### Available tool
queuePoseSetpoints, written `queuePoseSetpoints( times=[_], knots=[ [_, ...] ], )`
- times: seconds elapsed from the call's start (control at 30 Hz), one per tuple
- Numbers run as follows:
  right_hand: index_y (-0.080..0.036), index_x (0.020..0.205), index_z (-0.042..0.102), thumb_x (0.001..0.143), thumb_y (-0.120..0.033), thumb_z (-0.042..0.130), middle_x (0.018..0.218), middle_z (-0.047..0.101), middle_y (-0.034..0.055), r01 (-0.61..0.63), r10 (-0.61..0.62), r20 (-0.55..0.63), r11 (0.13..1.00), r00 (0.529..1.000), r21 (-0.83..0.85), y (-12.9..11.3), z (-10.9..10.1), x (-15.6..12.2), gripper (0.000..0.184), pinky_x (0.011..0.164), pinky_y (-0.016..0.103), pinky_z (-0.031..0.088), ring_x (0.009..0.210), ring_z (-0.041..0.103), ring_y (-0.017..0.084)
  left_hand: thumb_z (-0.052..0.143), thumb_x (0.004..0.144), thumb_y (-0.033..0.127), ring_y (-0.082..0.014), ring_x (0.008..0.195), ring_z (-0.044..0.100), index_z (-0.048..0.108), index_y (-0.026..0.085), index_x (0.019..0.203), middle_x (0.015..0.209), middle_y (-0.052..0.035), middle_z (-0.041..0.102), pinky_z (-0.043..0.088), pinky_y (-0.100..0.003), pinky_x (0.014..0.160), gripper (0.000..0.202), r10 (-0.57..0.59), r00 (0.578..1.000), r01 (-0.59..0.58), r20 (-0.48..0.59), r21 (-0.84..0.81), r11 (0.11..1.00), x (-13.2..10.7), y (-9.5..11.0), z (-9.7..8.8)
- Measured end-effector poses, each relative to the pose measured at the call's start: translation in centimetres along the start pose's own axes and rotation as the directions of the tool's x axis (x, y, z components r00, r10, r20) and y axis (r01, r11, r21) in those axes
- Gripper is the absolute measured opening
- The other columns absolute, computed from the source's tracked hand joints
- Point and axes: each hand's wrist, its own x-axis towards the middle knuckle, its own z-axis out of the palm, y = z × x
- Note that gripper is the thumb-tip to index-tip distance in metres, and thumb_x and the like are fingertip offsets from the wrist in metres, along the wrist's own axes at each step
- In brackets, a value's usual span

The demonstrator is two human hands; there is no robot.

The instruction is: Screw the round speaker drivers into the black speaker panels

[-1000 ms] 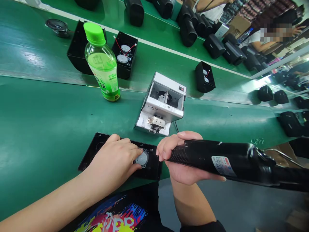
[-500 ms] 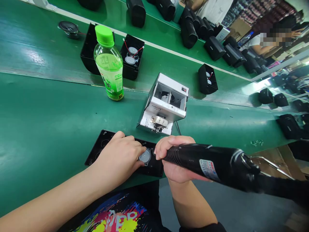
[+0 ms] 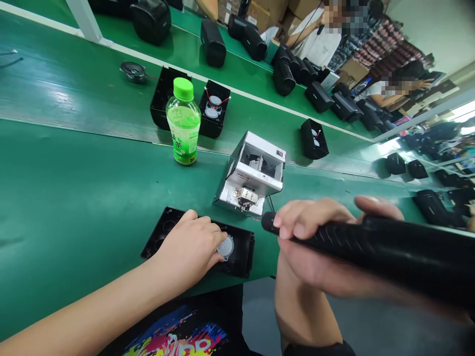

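Observation:
My left hand [image 3: 195, 242] lies over a black speaker panel [image 3: 243, 252] on the green bench. Its thumb and fingertips pinch the edge of a round grey speaker driver [image 3: 226, 247] set in the panel's right part; the wrist and palm cover the middle. My right hand [image 3: 308, 217] is wrapped around a black electric screwdriver [image 3: 389, 252], partly blurred. The tool's tip points left and is raised above the bench, apart from the panel. Just behind stands a silver screw feeder [image 3: 260, 173] with an open top.
A green-capped drink bottle [image 3: 184, 123] stands behind the panel. Farther back are open black speaker housings [image 3: 215, 116], a loose speaker driver [image 3: 133, 71], another housing [image 3: 314, 138] and rows of black speakers [image 3: 213, 44]. Two people [image 3: 319, 39] are across the line.
My right hand has pulled the screwdriver up and right, off the panel. My left hand still holds the driver. The whole view has shifted slightly.

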Motion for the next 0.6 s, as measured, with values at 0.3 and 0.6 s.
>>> queuePoseSetpoints(
  times=[0.3,0.6],
  knots=[
    [-0.026,0.114,0.079,0.095,-0.095,0.049,0.057,0.067,-0.0030,0.056,-0.058,0.160,0.998,0.985,0.019,6.0,1.4,2.7,0.078,0.036,0.033,0.048,0.036,0.055,0.019,0.096,0.090,0.038,-0.0281,0.103,0.075,0.083,0.024,0.116,0.104,-0.0010,0.085,0.036,-0.048,0.087,0.032,0.014,0.999,-0.016,-0.046,-0.037,0.999,-0.1,-0.1,0.2],
    [-0.039,0.124,0.078,0.089,-0.096,0.061,0.060,0.066,-0.0063,-0.183,0.182,0.030,0.983,0.983,0.026,1.0,-1.3,0.2,0.069,0.044,0.035,0.054,0.041,0.056,0.017,0.094,0.092,0.038,-0.0301,0.104,0.076,0.084,0.025,0.116,0.108,-0.0017,0.087,0.036,-0.049,0.087,0.029,0.007,1.000,-0.007,-0.006,0.003,1.000,-0.1,0.1,0.0]
  ],
)
